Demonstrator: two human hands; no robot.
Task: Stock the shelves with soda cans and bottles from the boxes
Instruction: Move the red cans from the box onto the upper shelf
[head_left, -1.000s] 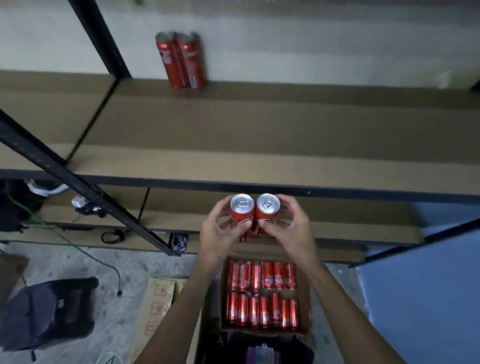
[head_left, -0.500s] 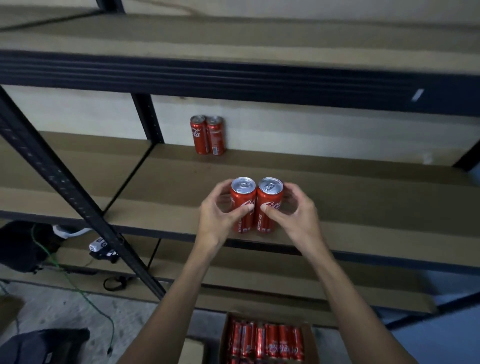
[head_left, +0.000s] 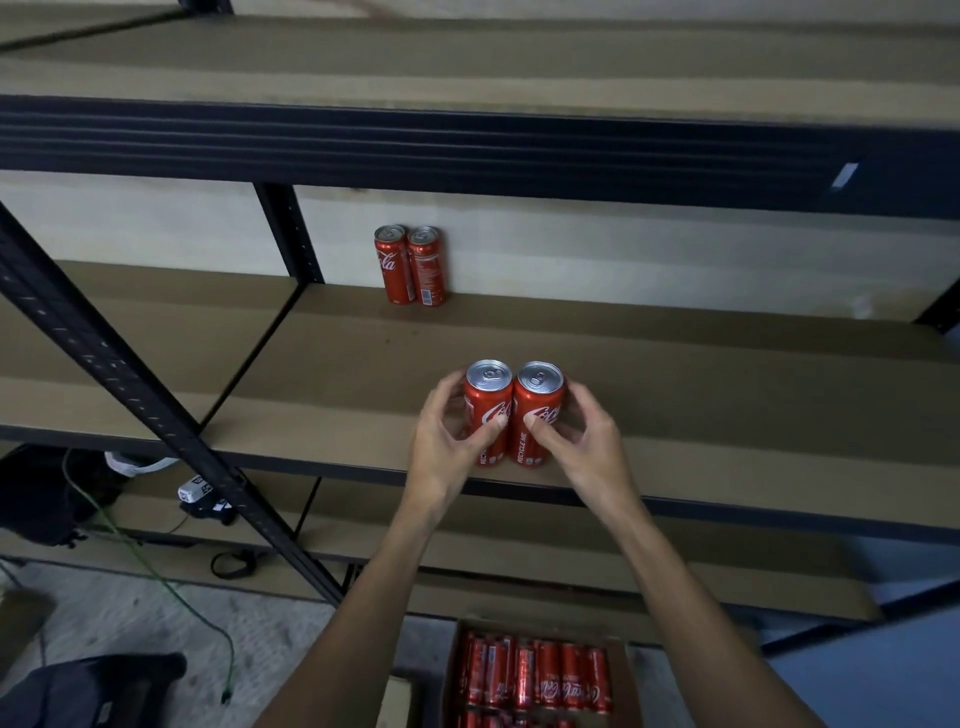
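Observation:
Two slim red soda cans stand side by side over the front part of the middle shelf (head_left: 701, 395). My left hand (head_left: 449, 441) grips the left can (head_left: 485, 410), thumb across its front. My right hand (head_left: 576, 441) grips the right can (head_left: 537, 410) the same way. Whether the cans' bases touch the board I cannot tell. Two more red cans (head_left: 410, 265) stand upright against the back wall of the same shelf. Below, on the floor, an open cardboard box (head_left: 621, 670) holds several red cans lying in rows.
A black shelf beam (head_left: 467, 150) runs overhead with another board above it. A slanted black upright (head_left: 130, 384) crosses at left. A lower shelf (head_left: 519, 545) sits beneath. A green cable (head_left: 156, 577), a dark bag (head_left: 88, 691) and small items lie on the floor at left.
Both hands have lifted the pair of cans from above the box up to the middle shelf and slightly forward over its board. The view has tilted upward.

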